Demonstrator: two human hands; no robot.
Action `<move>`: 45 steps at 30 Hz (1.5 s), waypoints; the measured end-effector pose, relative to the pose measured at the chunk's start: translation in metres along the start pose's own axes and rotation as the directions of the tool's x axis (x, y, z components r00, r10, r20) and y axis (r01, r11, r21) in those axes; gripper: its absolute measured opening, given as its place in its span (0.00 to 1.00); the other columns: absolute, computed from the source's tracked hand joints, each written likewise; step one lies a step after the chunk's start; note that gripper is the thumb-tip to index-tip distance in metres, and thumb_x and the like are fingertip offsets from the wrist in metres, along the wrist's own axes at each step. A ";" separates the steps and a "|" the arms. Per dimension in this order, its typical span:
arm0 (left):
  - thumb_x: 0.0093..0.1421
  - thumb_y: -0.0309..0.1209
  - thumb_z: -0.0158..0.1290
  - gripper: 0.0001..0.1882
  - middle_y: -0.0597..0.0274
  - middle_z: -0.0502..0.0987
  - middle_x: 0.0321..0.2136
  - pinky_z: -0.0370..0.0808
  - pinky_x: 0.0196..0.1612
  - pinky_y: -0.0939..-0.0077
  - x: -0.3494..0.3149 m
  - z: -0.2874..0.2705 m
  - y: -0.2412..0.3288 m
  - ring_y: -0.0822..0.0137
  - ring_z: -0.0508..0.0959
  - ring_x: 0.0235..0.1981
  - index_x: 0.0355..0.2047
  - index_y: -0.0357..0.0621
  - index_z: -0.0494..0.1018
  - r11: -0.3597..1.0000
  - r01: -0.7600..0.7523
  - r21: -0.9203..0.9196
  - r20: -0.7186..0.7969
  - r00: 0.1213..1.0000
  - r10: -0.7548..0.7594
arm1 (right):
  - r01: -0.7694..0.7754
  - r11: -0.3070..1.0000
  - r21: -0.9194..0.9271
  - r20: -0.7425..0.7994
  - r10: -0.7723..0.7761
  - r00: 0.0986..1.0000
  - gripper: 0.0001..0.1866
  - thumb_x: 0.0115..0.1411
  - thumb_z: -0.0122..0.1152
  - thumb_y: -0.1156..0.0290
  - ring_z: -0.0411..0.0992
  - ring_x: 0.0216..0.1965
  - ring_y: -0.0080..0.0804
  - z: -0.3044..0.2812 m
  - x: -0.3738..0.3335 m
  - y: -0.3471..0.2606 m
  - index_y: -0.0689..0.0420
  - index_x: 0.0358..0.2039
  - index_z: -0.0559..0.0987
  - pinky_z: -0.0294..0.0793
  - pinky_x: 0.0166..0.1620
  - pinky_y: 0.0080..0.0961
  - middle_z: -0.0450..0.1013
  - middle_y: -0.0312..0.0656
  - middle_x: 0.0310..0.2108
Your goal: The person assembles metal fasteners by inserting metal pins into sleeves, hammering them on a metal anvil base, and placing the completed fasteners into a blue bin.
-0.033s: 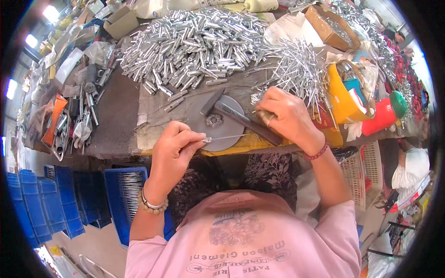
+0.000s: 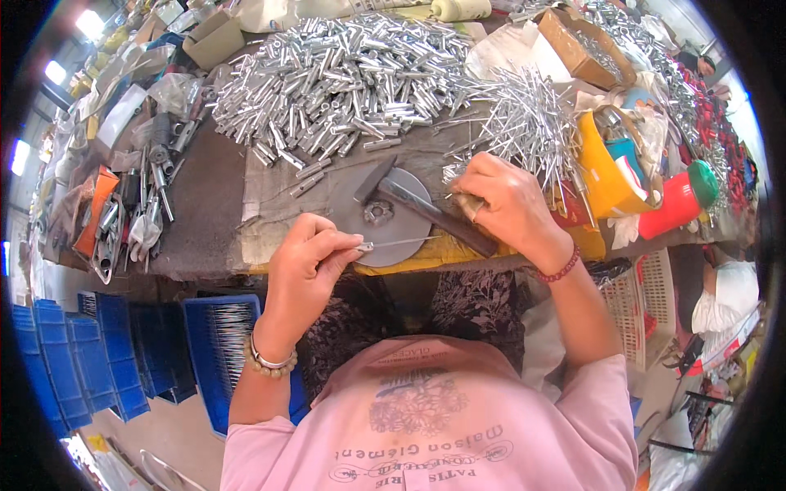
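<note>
My left hand pinches a short silvery metal tube between thumb and fingertips. A thin metal rod sticks out of the tube toward the right, over the near part of a round grey disc. On that disc rests the head of a hammer, its dark handle slanting down toward my right hand. The right fingers are closed together just above the handle's end, by the pile of thin rods. What they hold, if anything, is too small to make out. Something yellowish wraps one finger.
A large heap of metal tubes covers the far middle of the bench. To the right stand a cut yellow container, a red bottle with a green cap and a cardboard box. Blue crates sit at lower left.
</note>
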State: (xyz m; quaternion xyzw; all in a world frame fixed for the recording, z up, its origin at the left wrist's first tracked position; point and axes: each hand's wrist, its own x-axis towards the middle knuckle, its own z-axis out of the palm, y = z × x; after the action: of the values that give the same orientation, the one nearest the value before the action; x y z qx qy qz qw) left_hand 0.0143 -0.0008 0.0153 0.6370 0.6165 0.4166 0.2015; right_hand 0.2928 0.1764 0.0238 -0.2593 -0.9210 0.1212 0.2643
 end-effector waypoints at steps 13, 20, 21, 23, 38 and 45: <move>0.60 0.18 0.68 0.11 0.61 0.75 0.37 0.73 0.43 0.73 -0.001 0.000 -0.004 0.64 0.77 0.39 0.43 0.40 0.87 1.000 -0.026 -0.001 -0.017 1.000 0.026 | -0.081 0.997 -0.013 -0.043 0.080 0.996 0.07 0.58 0.71 0.74 0.81 0.41 0.45 0.005 0.002 -0.003 0.55 0.38 0.87 0.82 0.45 0.41 0.77 0.42 0.37; 0.60 0.18 0.69 0.11 0.60 0.75 0.37 0.74 0.43 0.73 -0.001 0.001 -0.005 0.64 0.77 0.39 0.43 0.40 0.87 0.999 -0.041 -0.003 -0.021 0.999 0.041 | -0.259 0.964 0.055 -0.038 0.261 0.964 0.07 0.59 0.70 0.74 0.81 0.42 0.46 0.000 0.004 -0.005 0.55 0.39 0.87 0.81 0.46 0.41 0.77 0.43 0.37; 0.60 0.18 0.69 0.11 0.60 0.75 0.37 0.74 0.43 0.73 -0.001 0.001 -0.005 0.64 0.77 0.39 0.43 0.39 0.87 0.999 -0.033 0.000 -0.018 0.999 0.033 | -0.258 0.965 0.055 -0.038 0.261 0.965 0.07 0.59 0.70 0.74 0.81 0.42 0.46 0.000 0.007 -0.007 0.55 0.39 0.87 0.81 0.46 0.41 0.77 0.43 0.37; 0.60 0.21 0.70 0.10 0.60 0.76 0.36 0.75 0.40 0.71 0.000 0.002 -0.004 0.62 0.79 0.37 0.42 0.41 0.87 0.998 -0.053 0.021 -0.042 0.998 0.054 | -0.241 0.970 0.036 -0.045 0.243 0.969 0.06 0.58 0.71 0.73 0.81 0.42 0.45 0.002 0.013 -0.012 0.54 0.38 0.87 0.81 0.47 0.41 0.77 0.42 0.37; 0.59 0.25 0.71 0.09 0.59 0.77 0.35 0.78 0.39 0.66 0.000 0.001 -0.003 0.57 0.80 0.36 0.41 0.44 0.87 0.994 -0.086 0.062 -0.056 0.994 0.090 | -0.103 0.970 -0.222 0.096 0.127 0.987 0.04 0.57 0.69 0.76 0.81 0.48 0.47 0.007 0.036 -0.025 0.58 0.33 0.86 0.82 0.51 0.46 0.78 0.45 0.40; 0.60 0.20 0.69 0.10 0.57 0.76 0.35 0.76 0.42 0.67 0.003 0.001 -0.003 0.57 0.79 0.38 0.42 0.41 0.86 0.984 -0.134 0.121 -0.027 0.990 0.138 | -0.149 0.979 -0.136 -0.050 0.144 0.988 0.03 0.58 0.68 0.77 0.83 0.39 0.48 0.009 0.045 -0.033 0.59 0.34 0.83 0.84 0.45 0.42 0.81 0.47 0.36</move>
State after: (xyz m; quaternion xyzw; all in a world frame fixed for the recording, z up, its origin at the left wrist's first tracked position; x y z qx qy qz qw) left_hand 0.0133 0.0028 0.0131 0.6812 0.5987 0.4029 0.1234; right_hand 0.2417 0.1722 0.0468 -0.3467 -0.9002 0.0704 0.2540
